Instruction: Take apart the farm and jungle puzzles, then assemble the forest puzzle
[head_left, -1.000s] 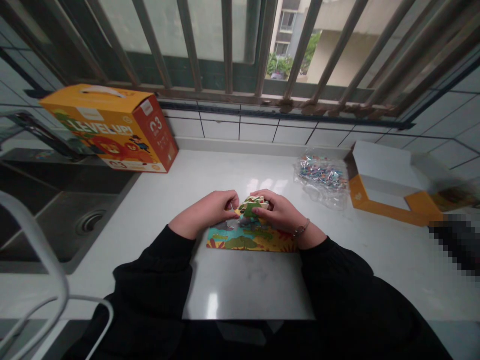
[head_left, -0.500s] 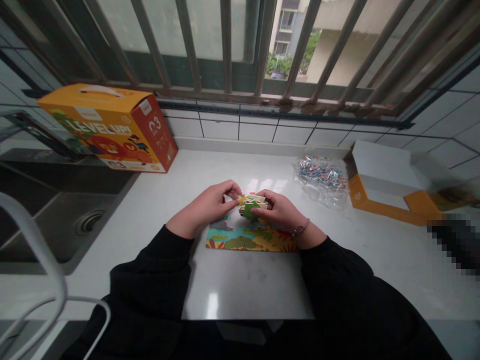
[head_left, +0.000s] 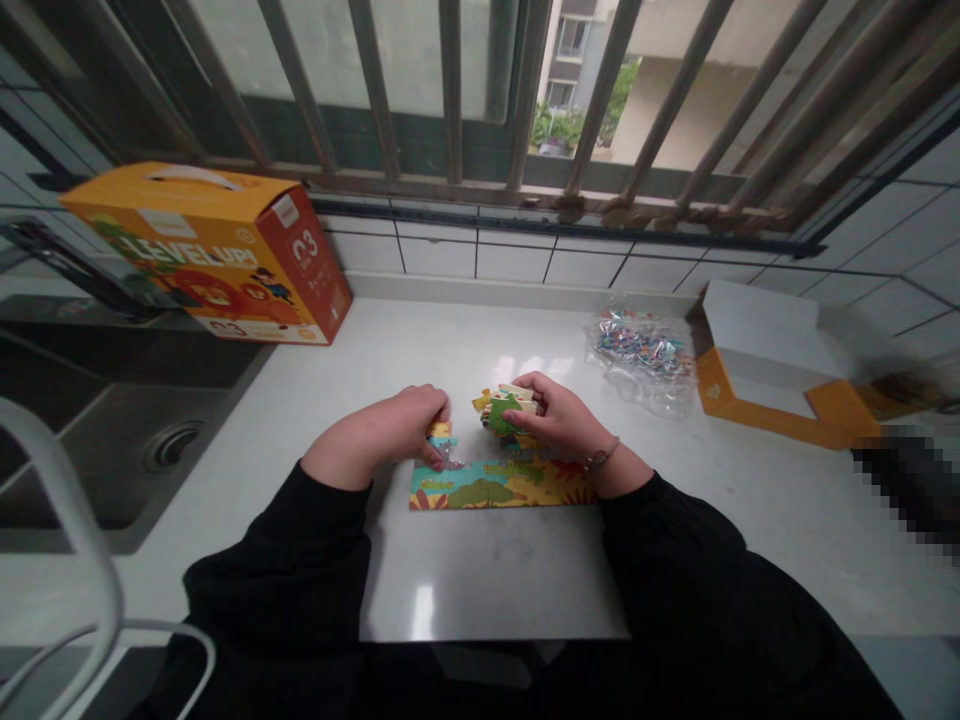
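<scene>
The left hand (head_left: 409,425) pinches a yellow cardboard piece (head_left: 440,429) — best levelled before pressing — by the colourful, flat cardboard jigsaw (head_left: 480,492) just below it; the right hand (head_left: 556,415) grips a green-fronted cardboard stack (head_left: 504,410).

Some Parts Not Visible

The bare left hand (head_left: 401,428) partly covers the colourful flat jigsaw puzzle (head_left: 487,489). The black object (head_left: 911,485) at right is blurred into squares. The grey metal sink (head_left: 112,430) is cut off at left.

The right grip (head_left: 559,415) holds puzzle pieces (head_left: 505,413) while the left grip (head_left: 409,425) touches the partly assembled puzzle (head_left: 480,492).
</scene>
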